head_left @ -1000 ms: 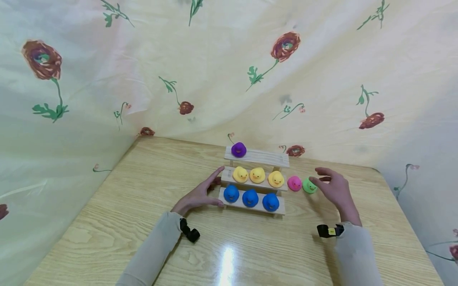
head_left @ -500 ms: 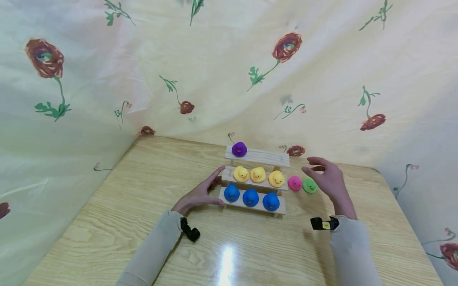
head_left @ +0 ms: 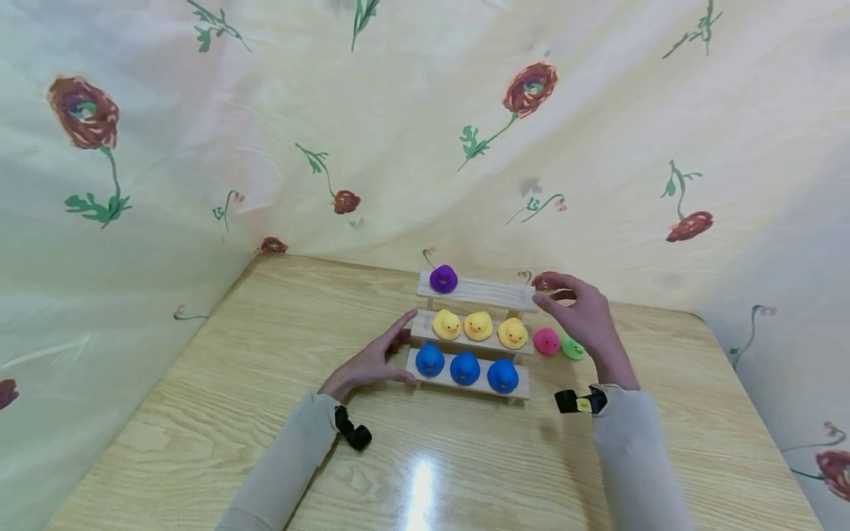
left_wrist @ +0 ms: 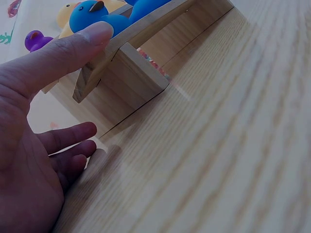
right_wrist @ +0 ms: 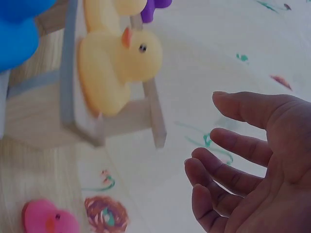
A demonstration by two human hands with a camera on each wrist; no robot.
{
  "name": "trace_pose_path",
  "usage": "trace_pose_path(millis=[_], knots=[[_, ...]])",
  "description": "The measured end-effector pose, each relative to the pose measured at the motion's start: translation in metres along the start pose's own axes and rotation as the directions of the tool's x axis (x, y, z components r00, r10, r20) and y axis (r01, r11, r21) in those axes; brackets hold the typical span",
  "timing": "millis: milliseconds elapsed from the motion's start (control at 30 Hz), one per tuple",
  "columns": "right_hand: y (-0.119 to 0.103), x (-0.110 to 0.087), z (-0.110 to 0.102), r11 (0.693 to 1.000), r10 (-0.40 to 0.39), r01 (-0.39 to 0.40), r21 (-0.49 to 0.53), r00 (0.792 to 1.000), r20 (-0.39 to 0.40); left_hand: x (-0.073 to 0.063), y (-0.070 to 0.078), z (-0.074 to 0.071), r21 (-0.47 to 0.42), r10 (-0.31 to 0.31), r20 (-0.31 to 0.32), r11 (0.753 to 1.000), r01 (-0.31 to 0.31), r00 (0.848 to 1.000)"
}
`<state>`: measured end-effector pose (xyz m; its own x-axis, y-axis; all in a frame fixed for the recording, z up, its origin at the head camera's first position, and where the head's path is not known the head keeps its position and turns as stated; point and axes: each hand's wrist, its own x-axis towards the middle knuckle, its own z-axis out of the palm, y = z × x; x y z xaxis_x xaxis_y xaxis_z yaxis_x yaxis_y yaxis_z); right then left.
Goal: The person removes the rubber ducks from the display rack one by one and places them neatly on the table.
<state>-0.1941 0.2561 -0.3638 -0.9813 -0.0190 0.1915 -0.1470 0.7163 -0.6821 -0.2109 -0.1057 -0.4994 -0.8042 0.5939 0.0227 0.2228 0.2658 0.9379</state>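
1. Readable text, numbers, brands or signs: none, across head, left wrist and right wrist views.
2. Head view, right side: small yellow label [head_left: 584, 404] on black wrist strap [head_left: 598, 399]; any lettering too small to read.

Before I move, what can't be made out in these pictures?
- Green duck, head view: right part hidden by the right hand.
- Pink duck, right wrist view: lower part cut off by the bottom edge.
- Purple duck, right wrist view: cut off by the top edge.
- Yellow duck, left wrist view: partly hidden behind a blue duck.
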Motion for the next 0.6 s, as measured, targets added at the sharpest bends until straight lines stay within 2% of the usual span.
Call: trace_pose_path(millis=[300,600], knots=[[-0.028,0.009,0.009,1.000,0.008,-0.008,0.015,0.999,0.049,0.000,0.000,0.000,-0.003,-0.006,-0.001,1.000,0.006,1.000],[-0.045,0.018,0.020,0.998,-0.037,0.034,0.052,0.998,0.056,-0.002,0.001,-0.001,-0.003,0.000,0.004,1.000,0.000,1.000]])
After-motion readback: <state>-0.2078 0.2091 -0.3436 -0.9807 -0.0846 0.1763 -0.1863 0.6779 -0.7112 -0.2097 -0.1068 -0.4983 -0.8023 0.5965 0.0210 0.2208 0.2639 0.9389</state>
